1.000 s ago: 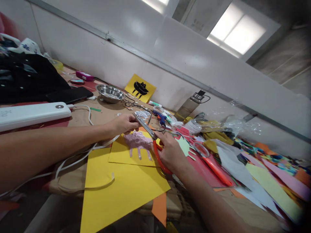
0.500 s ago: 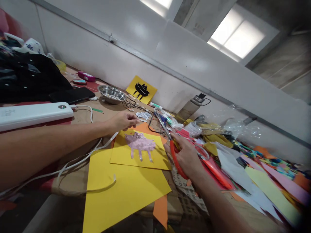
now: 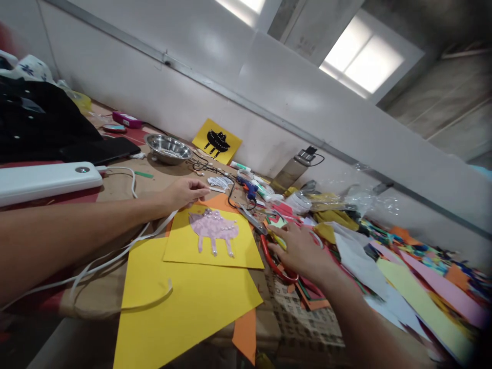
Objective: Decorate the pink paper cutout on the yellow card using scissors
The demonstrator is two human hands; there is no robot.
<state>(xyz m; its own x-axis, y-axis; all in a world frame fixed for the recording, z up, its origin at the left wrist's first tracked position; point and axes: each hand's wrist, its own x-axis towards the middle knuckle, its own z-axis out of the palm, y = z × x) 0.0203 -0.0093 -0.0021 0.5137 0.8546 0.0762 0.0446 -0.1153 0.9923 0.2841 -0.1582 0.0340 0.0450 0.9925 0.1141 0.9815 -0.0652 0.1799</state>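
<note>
My left hand point(image 3: 189, 193) is at the upper left edge of a yellow card point(image 3: 246, 255), its fingers pinched together; I cannot make out anything between them. On the card is a pink glittery cutout point(image 3: 215, 230) with three legs and pearl-like beads. My right hand point(image 3: 298, 248) is to the right of the card, thumb and index finger apart around a small yellow object point(image 3: 278, 239) of unclear kind. Beside and partly under that hand, red-handled scissors point(image 3: 268, 259) lie on the clutter. A larger yellow sheet point(image 3: 188, 312) lies beneath the card.
Behind the card are a metal bowl point(image 3: 168, 149), a blue glue gun point(image 3: 248, 187) and a patterned white cutout point(image 3: 220, 183). A black cutout on yellow card point(image 3: 217, 142) leans on the wall near a bottle point(image 3: 292, 168). Paper scraps point(image 3: 407, 287) crowd the right; white cables point(image 3: 111, 264) cross the left.
My right hand has let go of the red-handled scissors, which have come down onto the table beside the card. My left hand has stayed at the card's edge. The view has shifted slightly.
</note>
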